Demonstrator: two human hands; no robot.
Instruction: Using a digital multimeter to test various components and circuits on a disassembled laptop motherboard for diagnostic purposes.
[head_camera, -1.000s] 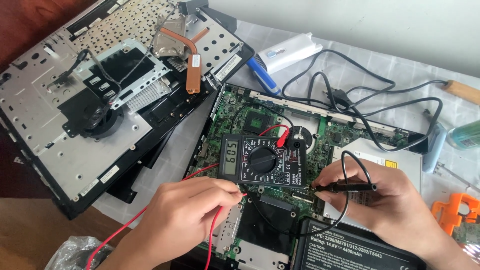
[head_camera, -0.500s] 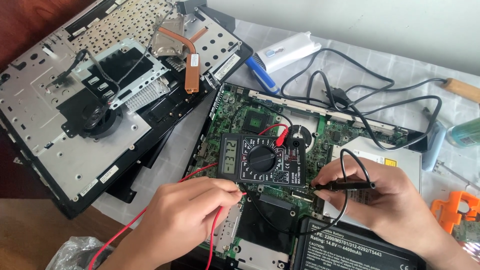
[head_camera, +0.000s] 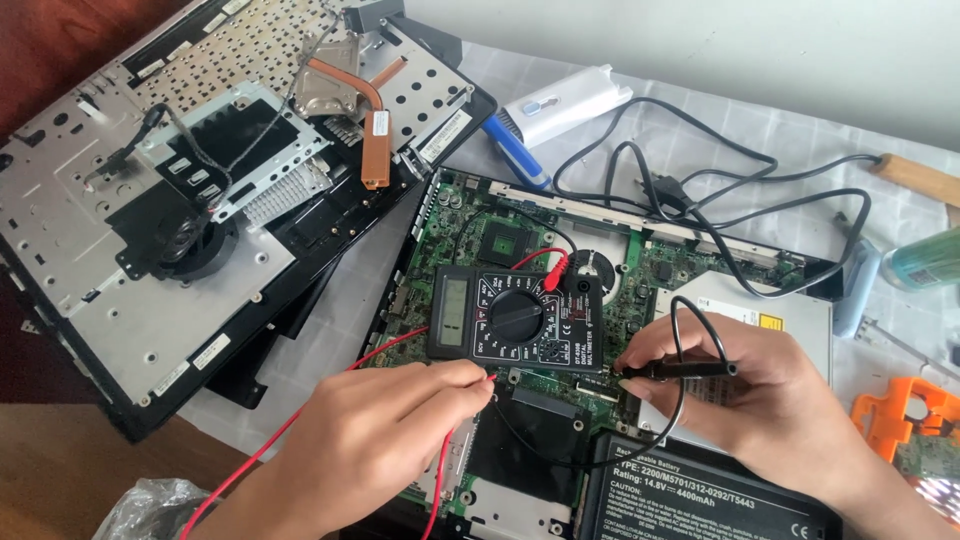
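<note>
- Step in hand, as judged: probing the green laptop motherboard (head_camera: 520, 240) with both test probes; the black digital multimeter with rotary dial (head_camera: 515, 318) is laid flat on the board as the landmark.
- Left hand (head_camera: 370, 440) is closed in a pinch on the red probe with its red lead (head_camera: 300, 420); the tip is pressed to the board just below the meter's lower edge.
- Right hand (head_camera: 760, 400) is closed in a pinch on the black probe (head_camera: 680, 369), held level, tip pointing at the board just below the meter's right corner.
- Meter display is too pale to be read.
- Black battery pack (head_camera: 700, 500) is seen below-right of the meter; the upturned grey laptop chassis with copper heat pipe (head_camera: 200, 200) lies to its upper left.
- Next move, as judged: both tips need to be held steady on their contacts, without bridging neighbouring pins, while the display is checked.
</note>
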